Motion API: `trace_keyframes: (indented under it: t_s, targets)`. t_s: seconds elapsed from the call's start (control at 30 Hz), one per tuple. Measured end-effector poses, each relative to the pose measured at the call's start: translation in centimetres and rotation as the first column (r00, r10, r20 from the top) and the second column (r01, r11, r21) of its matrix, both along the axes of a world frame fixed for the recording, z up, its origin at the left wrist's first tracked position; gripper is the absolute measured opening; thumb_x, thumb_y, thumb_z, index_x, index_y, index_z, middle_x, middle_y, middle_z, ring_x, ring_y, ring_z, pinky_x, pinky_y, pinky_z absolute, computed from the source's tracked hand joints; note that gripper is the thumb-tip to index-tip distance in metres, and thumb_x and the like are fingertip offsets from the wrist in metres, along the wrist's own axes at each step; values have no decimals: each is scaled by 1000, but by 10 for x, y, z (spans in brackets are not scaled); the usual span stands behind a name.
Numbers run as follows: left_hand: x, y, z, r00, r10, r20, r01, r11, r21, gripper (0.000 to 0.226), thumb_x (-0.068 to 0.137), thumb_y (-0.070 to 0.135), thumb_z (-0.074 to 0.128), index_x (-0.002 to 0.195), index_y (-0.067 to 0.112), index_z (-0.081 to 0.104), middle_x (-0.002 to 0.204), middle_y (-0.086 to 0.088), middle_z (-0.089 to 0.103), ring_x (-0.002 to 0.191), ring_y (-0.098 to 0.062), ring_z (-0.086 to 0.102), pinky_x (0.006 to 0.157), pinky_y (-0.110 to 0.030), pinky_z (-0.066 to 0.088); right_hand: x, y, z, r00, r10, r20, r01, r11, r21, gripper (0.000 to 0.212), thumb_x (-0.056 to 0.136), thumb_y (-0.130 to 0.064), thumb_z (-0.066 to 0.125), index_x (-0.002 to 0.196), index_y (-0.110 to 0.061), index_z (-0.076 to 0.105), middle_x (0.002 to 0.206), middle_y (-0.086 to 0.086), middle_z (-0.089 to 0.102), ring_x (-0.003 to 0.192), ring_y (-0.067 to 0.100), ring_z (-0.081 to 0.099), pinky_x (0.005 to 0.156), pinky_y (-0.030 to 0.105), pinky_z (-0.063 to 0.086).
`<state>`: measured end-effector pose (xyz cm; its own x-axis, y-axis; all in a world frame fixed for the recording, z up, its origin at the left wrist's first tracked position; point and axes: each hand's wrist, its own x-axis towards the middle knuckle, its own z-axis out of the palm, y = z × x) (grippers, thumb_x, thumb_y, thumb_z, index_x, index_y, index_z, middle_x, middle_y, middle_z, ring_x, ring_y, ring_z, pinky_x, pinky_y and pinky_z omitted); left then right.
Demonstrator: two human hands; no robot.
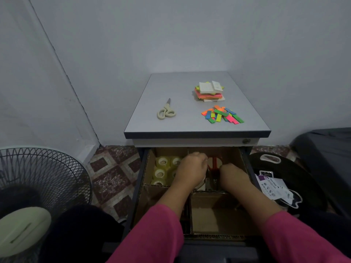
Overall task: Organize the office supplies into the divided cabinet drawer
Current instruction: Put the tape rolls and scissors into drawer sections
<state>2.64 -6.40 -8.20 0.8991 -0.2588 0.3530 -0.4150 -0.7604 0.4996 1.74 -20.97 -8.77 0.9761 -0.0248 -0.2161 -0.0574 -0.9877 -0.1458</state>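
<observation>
Red-handled scissors (214,165) are being settled into the cardboard-divided drawer's (245,164) far right compartment by both hands (191,170) (234,176), finger grip hidden; cream scissors (166,112) near the cabinet top's (171,88) left edge likely follow.

Two pairs of scissors — cream (166,111) on the cabinet top, red (214,164) in the drawer; about five tape rolls (163,161); one pad stack (209,91); one pile of coloured strips (222,114).

your left hand (191,168) and right hand (232,174) reach into the cardboard-divided drawer (150,162), flanking red-handled scissors (214,165) in its far right compartment. clear tape rolls (164,168) fill the far left one. beige-handled scissors (166,112) lie on the grey cabinet top (171,88).
</observation>
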Motion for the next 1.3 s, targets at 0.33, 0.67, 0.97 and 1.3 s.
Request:
trace_keyframes:
  t_s: [0.33, 0.67, 0.97, 1.3]
  targets:
    - [-2, 20, 28, 917, 91, 389, 6, 970, -242, 20, 94, 18, 49, 94, 9, 67, 83, 1, 61, 77, -9, 56, 68, -16, 46, -12, 7, 31, 605, 30, 796, -282, 942, 179, 20, 88, -17, 61, 105, -11, 68, 94, 3, 64, 87, 18, 58, 68, 29, 51]
    - [69, 76, 111, 866, 492, 83, -479, 867, -139, 27, 100, 6, 38, 112, 0, 61, 116, -16, 51, 98, -27, 53, 76, -27, 39, 36, 41, 98, 645, 41, 763, -340, 910, 239, 22, 93, -18, 53, 108, -12, 68, 104, 4, 64, 96, 18, 57, 77, 35, 51]
    - [93, 83, 126, 836, 532, -131, -511, 844, 166, 22, 94, 8, 54, 73, 6, 52, 87, -13, 58, 77, -23, 53, 64, -28, 38, 46, 33, 106, 806, 62, 588, -320, 882, 346, 25, 93, -18, 51, 108, -15, 71, 108, 0, 69, 98, 13, 61, 85, 34, 53]
    - [66, 83, 143, 818, 530, -225, -499, 847, 183, 30, 87, 9, 59, 64, 9, 40, 67, -5, 44, 58, -15, 42, 47, -26, 30, 30, 23, 101, 778, 59, 626, -410, 803, 433, 23, 95, -17, 55, 111, -15, 70, 108, -5, 66, 96, 1, 51, 82, 14, 42]
